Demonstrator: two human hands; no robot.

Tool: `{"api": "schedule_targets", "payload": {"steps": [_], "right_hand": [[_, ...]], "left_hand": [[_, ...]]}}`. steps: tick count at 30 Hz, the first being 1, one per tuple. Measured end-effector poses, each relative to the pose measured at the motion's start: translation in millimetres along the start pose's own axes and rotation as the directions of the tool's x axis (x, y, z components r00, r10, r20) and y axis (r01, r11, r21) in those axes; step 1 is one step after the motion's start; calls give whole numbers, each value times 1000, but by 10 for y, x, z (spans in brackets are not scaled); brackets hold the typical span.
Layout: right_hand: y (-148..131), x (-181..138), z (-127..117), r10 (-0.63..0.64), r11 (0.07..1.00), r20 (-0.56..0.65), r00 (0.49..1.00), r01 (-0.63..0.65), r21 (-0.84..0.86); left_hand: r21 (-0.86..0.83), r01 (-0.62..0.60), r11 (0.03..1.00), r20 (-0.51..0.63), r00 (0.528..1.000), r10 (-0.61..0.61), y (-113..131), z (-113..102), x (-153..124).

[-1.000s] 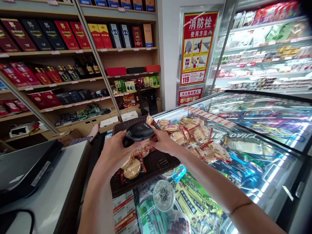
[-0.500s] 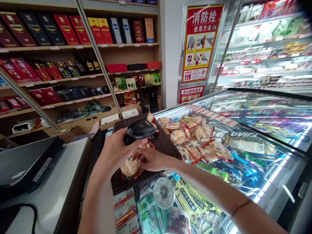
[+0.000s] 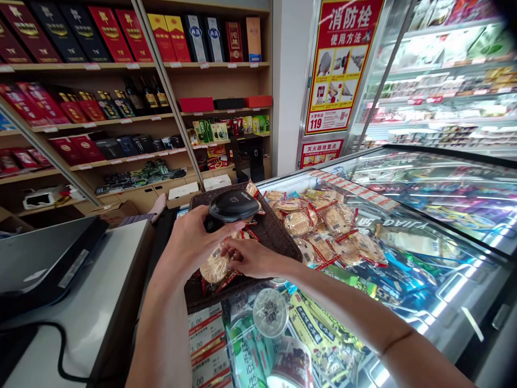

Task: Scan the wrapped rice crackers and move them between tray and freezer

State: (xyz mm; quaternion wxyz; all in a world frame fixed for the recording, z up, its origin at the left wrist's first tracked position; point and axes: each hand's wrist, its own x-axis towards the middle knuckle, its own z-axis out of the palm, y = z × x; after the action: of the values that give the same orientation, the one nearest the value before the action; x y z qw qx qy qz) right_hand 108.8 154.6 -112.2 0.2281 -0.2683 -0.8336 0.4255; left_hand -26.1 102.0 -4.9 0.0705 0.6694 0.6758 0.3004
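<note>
My left hand is wrapped round a black handheld barcode scanner, its head held over a dark brown woven basket. Just below it, my right hand has its fingers curled and pinched at the edge of a clear-wrapped round cracker in the basket. The fingertips partly cover that packet. More red-edged packets lie in the basket, partly hidden by the scanner and both hands. Right of the basket, several similar packets lie heaped on the freezer's glass top.
A glass-topped freezer with packaged goods inside extends to the right. On the left stands a white counter with a dark device and a black cable. Shelves of boxes and bottles line the back wall.
The view has shifted slightly. My right fingers have moved a little on the cracker packet, which now shows its face more. My left hand keeps the scanner over the basket.
</note>
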Motion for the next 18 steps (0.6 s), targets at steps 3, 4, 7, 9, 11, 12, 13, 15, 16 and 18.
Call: {"api": "schedule_targets", "payload": {"steps": [3, 4, 7, 9, 11, 12, 13, 15, 16, 18], "right_hand": [[29, 12, 9, 61, 996, -15, 998, -60, 73], [50, 22, 5, 91, 990, -32, 995, -87, 114], [121, 61, -38, 185, 960, -114, 976, -154, 234], [160, 84, -96, 214, 950, -176, 961, -163, 266], [185, 97, -157, 209, 960, -236, 949, -154, 232], [194, 99, -176, 205, 966, -263, 943, -152, 208], [199, 99, -183, 205, 969, -282, 937, -153, 195], [203, 94, -158, 231, 958, -267, 936, -170, 231], [201, 91, -131, 251, 944, -226, 941, -186, 272], [186, 83, -84, 281, 904, -103, 954, -227, 362]], "left_hand": [[-26, -2, 1000, -14, 1000, 2, -19, 13, 4], [-37, 1, 999, -19, 1000, -2, -29, 19, 6], [-90, 7, 996, -42, 999, -10, -71, 34, 16], [-144, 15, 989, -63, 998, -24, -100, 33, 20], [-178, 43, 983, -83, 995, -58, -126, 23, 22], [-181, 58, 982, -94, 993, -76, -137, 18, 24], [-178, 71, 982, -102, 991, -90, -147, 15, 26], [-168, 84, 982, -97, 990, -101, -164, 15, 30], [-172, 80, 982, -88, 991, -96, -170, 17, 32], [-192, 58, 980, -71, 995, -73, -178, 25, 34]]}}
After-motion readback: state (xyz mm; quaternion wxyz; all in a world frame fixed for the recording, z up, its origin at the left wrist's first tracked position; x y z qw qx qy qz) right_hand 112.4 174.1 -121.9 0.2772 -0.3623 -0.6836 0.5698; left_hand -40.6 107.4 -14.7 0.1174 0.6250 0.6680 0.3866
